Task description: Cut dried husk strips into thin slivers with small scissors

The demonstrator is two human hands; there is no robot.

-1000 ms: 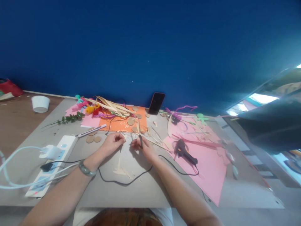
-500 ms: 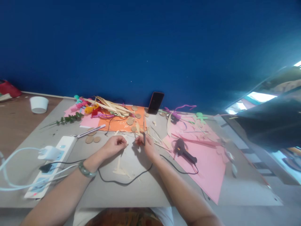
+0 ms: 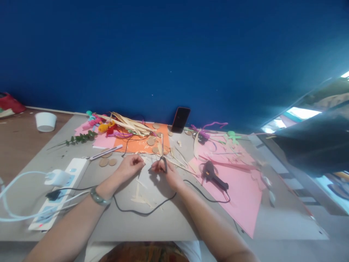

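Note:
My left hand (image 3: 131, 166) rests on the grey mat (image 3: 152, 214), fingers curled in a pinch on a thin pale straw strip (image 3: 145, 158). Just right of it, my right hand (image 3: 167, 171) is closed around small scissors (image 3: 163, 160) whose blades point away from me over the strip. Pale strip offcuts (image 3: 140, 194) lie on the mat below both hands. A bracelet (image 3: 98, 196) sits on my left wrist.
A black glue gun (image 3: 214, 175) lies on pink paper (image 3: 240, 189), its cord (image 3: 152, 208) looping under my arms. A white power strip (image 3: 61, 189) sits left. Straw bundle (image 3: 128, 124), cardboard discs (image 3: 107, 162), pipe cleaners (image 3: 100, 125), a phone (image 3: 181, 119) and a white cup (image 3: 45, 121) lie farther back.
The scissors in my right hand swung from upright back toward the left, nearer my left hand's strip. My left hand barely shifted.

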